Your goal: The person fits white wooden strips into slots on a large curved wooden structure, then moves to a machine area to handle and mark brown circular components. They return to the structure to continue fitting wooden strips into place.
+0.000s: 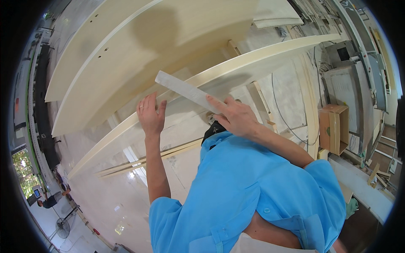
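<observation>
A long, narrow cream board [262,52] stands on edge across the space before me, bowed by the lens. My left hand [151,114], a ring on one finger, lies over its top edge. Its fingers reach to the far side and the thumb stands apart. In my right hand [238,116] is a flat, pale sanding bar [185,90], long and straight-sided. The fingers press along its near end, and its far end points up and left, across the board's edge. Whether the bar touches the edge, I cannot tell.
Large cream panels [118,63] with small holes stand beyond the board. Wooden strips [168,152] lie below on the floor. At right are an open cardboard box [333,128], a cable [278,103] and grey machinery. A fan [63,227] and another person [50,201] are far left.
</observation>
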Motion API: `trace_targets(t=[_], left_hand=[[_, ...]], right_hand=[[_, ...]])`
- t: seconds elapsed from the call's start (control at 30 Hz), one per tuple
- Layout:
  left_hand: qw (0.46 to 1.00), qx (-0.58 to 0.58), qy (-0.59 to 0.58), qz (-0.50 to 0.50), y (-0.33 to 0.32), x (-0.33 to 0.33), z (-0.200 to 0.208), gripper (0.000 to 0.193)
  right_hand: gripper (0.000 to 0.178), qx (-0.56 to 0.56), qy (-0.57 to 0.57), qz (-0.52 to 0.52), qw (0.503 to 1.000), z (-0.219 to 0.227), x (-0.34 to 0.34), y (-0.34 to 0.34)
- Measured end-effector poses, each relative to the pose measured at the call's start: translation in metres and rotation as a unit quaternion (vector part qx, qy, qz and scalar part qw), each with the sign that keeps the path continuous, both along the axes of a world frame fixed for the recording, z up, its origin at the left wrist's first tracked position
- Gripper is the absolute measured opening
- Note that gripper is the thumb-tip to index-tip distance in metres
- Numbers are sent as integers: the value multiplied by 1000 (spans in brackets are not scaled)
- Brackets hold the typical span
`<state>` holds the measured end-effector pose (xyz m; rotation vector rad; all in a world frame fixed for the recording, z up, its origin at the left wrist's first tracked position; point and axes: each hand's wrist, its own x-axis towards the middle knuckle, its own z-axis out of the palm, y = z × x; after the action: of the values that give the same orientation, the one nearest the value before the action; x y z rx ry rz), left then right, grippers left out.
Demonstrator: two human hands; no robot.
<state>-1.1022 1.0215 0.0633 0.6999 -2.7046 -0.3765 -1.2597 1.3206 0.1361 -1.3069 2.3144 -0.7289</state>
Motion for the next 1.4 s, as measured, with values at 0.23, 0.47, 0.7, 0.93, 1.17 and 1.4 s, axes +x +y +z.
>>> trace_targets(t=[0.23, 0.47, 0.7, 0.93, 1.17, 1.4], left_hand=[[995, -24, -6, 95, -32, 46, -11, 45], [977, -51, -20, 206, -62, 87, -33, 40], [994, -29, 28, 106, -52, 58, -31, 37], [993, 55, 87, -66, 37, -79, -3, 41], [971, 114, 22, -209, 163, -239, 23, 46], [963, 81, 2, -257, 245, -343, 37, 49]], right_hand=[[69, -32, 12, 45, 998, -7, 14, -26], [69, -19, -7, 107, 994, -13, 33, -60], [68, -12, 34, 75, 997, -14, 13, -42], [69, -46, 8, -161, 986, -1, -62, 53], [68, 11, 43, -327, 944, 19, -160, 167], [65, 24, 31, -349, 936, 29, -217, 231]])
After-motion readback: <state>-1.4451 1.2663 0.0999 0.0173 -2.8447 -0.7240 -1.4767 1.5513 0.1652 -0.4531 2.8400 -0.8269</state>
